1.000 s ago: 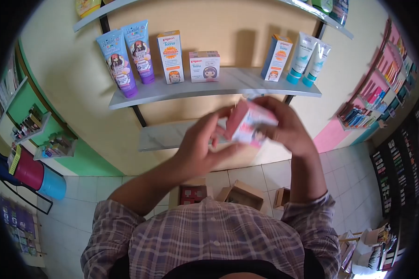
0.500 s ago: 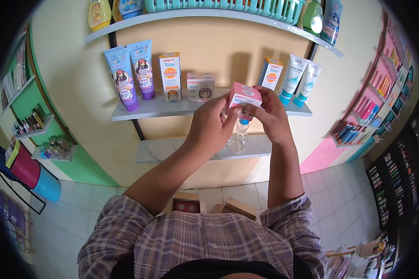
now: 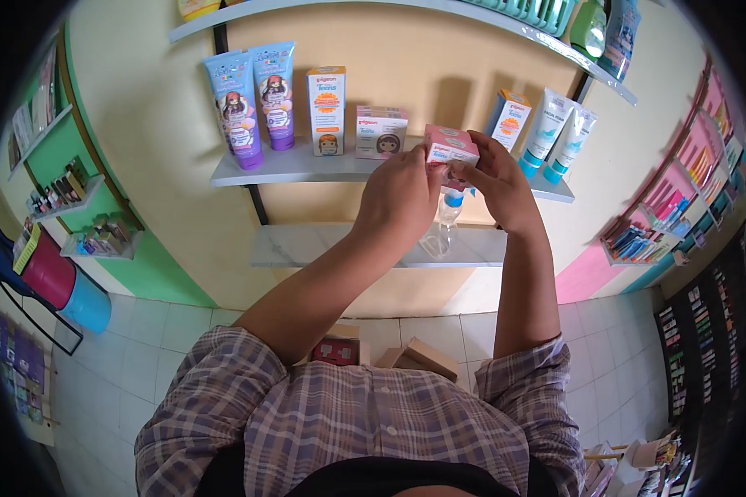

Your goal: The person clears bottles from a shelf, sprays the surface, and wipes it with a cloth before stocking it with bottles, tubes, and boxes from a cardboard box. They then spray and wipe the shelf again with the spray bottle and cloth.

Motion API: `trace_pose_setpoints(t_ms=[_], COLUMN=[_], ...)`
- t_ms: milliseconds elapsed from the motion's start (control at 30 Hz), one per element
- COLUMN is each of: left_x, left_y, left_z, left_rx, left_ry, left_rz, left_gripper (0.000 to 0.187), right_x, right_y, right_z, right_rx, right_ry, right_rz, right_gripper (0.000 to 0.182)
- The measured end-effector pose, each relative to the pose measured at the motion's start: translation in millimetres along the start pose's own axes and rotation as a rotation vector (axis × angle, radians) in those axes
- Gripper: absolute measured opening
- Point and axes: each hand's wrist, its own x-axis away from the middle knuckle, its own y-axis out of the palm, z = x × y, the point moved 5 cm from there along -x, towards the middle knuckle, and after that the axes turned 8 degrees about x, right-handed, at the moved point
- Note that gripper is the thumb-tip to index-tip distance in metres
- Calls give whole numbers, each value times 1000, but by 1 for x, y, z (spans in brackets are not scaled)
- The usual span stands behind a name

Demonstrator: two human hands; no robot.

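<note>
Pink box [image 3: 450, 147] gripped by both hands, left hand [image 3: 402, 195] and right hand [image 3: 493, 182], at front edge of grey shelf [image 3: 307, 168]. Shelf bare behind box, between small carton [image 3: 380, 132] and orange-blue carton [image 3: 508, 118]. Clear bottle [image 3: 441, 228] on lower shelf [image 3: 307, 247]. Cream wall, tiled floor.

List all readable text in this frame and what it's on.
"Pigeon" and "Teens": tall orange-and-white box on the shelf.
"Teens": squat white box beside it.
Pink box, held by left hand and right hand: print blurred.
Blue tube, purple tube, right-hand orange box: too small to read.
</note>
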Motion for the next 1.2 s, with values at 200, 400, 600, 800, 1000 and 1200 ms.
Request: trace_pose_setpoints(t_ms=[200, 400, 600, 800, 1000, 1200], left_x=[-3, -8, -16, -20, -23, -15], left_y=[11, 11, 16, 20, 22, 21], left_z=[-7, -7, -8, -11, -12, -14], left_rx=[-128, -132, -212, -205, -224, -245], left_ry=[-83, -99, -111, -127, -145, -127], left_rz=[-38, -49, -129, -160, -179, -161], left_gripper=[22, 20, 17, 17, 17, 22], right_x=[2, 11, 11, 5, 3, 7], right_y=[3, 4, 10, 12, 14, 14], right_z=[9, -9, -12, -10, -5, 0], right_rx=[216, 796, 983, 1073, 1091, 1069], right_ry=[-30, -32, 76, 74, 157, 196], right_rz=[158, 367, 330, 399, 372, 366], right_gripper=[40, 36, 33, 28, 33, 33])
